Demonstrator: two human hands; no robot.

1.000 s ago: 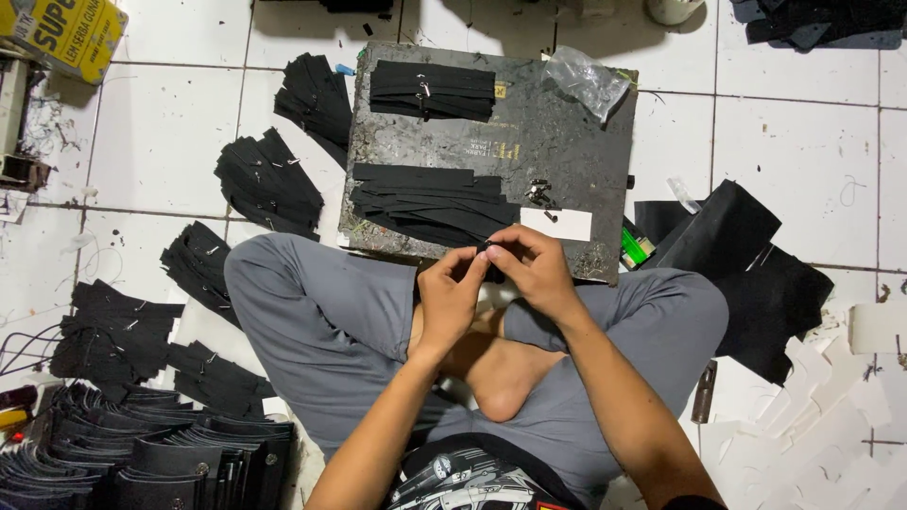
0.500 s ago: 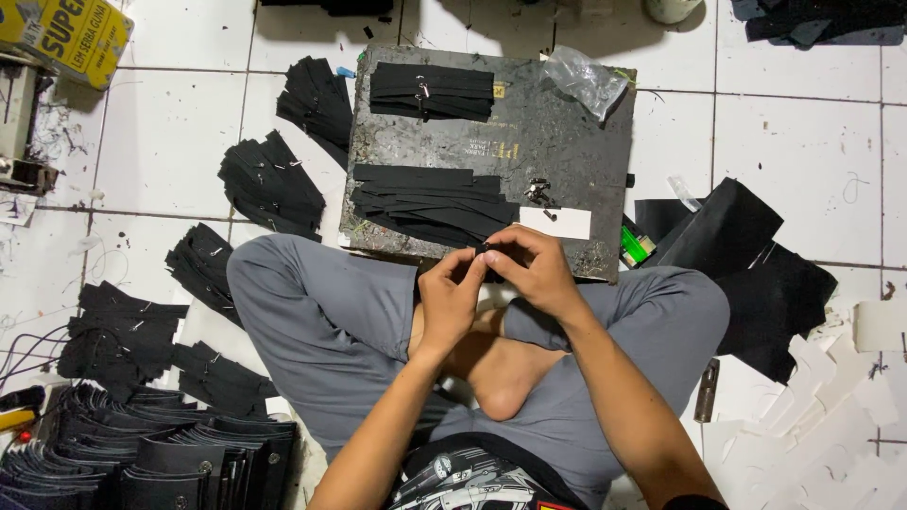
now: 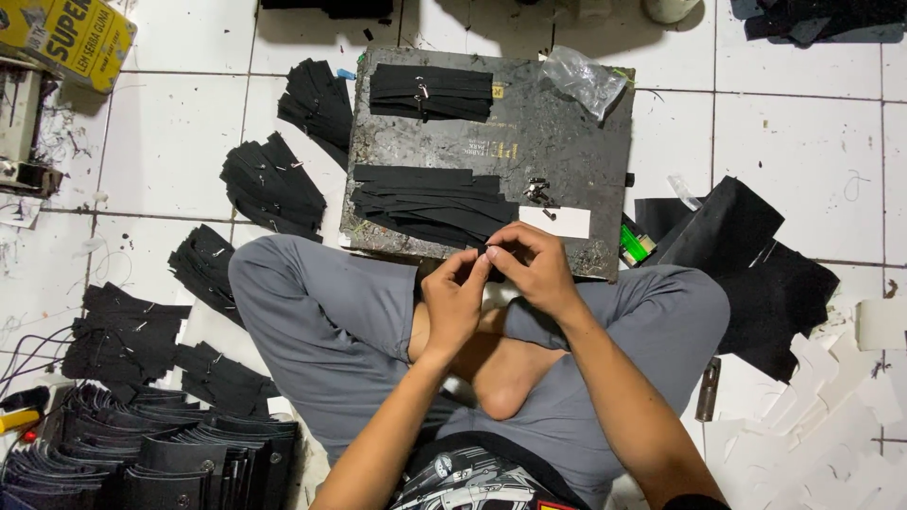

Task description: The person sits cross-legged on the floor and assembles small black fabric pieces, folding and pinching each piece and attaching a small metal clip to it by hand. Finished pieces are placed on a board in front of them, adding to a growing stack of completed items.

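Both hands meet at the near edge of the dark work board (image 3: 567,142), left hand (image 3: 455,300) and right hand (image 3: 534,269) pinching a small black strip piece (image 3: 488,251) between fingertips, its long axis unclear, the stacked black strips (image 3: 425,200) lying just beyond, leftward.

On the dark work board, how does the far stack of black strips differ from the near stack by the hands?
The far stack is shorter and neatly squared, with a small metal piece on top; the near stack is longer and fanned out unevenly. The far stack lies apart from both hands; the near stack reaches the left hand and right hand. Both are black strips on the board.
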